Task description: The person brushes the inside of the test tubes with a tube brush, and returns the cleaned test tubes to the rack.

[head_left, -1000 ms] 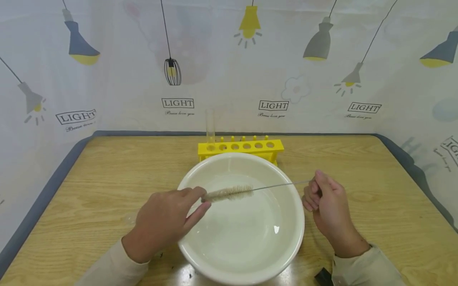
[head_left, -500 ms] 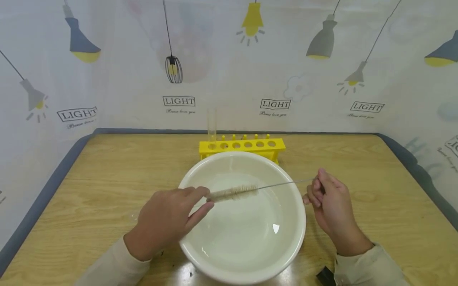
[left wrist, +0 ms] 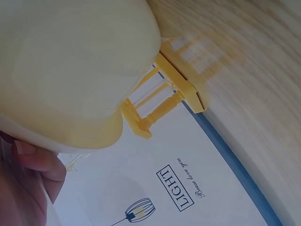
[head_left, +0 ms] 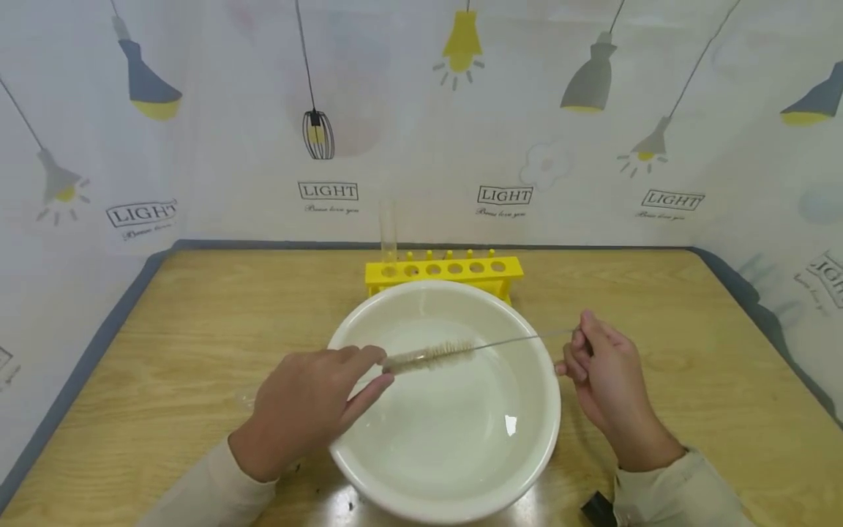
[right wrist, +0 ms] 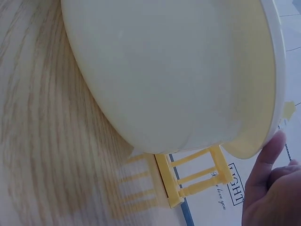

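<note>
In the head view, a test tube brush (head_left: 454, 351) with pale bristles and a thin wire handle lies aslant over the cream basin (head_left: 541, 468). My left hand (head_left: 309, 402) grips a clear tube, mostly hidden by the palm; its rounded end (head_left: 246, 397) shows left of the hand. The bristles begin at the left thumb and fingertips; how far they sit inside the tube I cannot tell. My right hand (head_left: 609, 384) pinches the wire's far end, fingers curled, just beyond the basin's right rim. The wrist views show fingers near the basin's rim, the brush mostly hidden.
A yellow test tube rack (head_left: 444, 272) stands behind the basin, with one clear test tube (head_left: 388, 234) upright in its leftmost hole. A black object (head_left: 598, 509) lies by the right sleeve. The wooden table (head_left: 691, 351) meets a printed cloth backdrop (head_left: 421, 146).
My left hand and the bristles have shifted slightly to the right over the basin. Both hands keep their hold; the rack and basin stay where they were.
</note>
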Demonstrator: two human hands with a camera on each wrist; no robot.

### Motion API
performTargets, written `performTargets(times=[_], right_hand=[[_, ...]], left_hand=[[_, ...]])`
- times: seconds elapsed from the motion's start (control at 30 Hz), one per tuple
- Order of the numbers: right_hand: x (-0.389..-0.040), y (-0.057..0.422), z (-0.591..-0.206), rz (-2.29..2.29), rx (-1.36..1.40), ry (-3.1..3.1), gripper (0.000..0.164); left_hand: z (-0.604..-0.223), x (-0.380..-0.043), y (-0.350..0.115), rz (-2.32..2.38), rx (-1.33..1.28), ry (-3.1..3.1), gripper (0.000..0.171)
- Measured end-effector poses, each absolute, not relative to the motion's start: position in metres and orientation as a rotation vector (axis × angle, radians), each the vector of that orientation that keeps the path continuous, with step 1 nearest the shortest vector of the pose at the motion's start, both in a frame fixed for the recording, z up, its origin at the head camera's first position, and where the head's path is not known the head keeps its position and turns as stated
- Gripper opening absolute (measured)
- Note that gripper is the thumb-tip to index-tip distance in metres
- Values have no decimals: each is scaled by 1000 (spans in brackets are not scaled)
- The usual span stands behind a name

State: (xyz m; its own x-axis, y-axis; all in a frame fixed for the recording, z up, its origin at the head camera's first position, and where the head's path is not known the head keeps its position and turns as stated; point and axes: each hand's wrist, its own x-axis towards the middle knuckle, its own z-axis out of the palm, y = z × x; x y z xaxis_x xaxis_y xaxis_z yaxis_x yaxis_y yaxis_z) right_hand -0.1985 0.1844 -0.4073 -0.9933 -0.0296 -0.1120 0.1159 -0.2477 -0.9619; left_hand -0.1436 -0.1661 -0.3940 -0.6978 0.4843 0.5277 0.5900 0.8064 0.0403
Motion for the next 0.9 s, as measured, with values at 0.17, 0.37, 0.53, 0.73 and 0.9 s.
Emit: performTargets(times=[0.17,0.37,0.53,0.73,0.9], right_hand=[[-198,185,-408,-2409,113,1872,41],[-200,186,-408,-2420,85,1855,41],[-200,186,-409,-2419,73,1856,41],[-200,186,-410,-2439,73,1852,41],[-200,185,-410,-2454,71,1859,41]], left_hand=[[-395,-143,-166,-274,-797,-2486,31],[-394,-143,-166,-277,-798,-2480,31],[-394,-143,-167,-290,-798,-2493,30],[-394,-143,-167,-302,-803,-2486,28],[-395,-143,-167,-306,-797,-2500,27]])
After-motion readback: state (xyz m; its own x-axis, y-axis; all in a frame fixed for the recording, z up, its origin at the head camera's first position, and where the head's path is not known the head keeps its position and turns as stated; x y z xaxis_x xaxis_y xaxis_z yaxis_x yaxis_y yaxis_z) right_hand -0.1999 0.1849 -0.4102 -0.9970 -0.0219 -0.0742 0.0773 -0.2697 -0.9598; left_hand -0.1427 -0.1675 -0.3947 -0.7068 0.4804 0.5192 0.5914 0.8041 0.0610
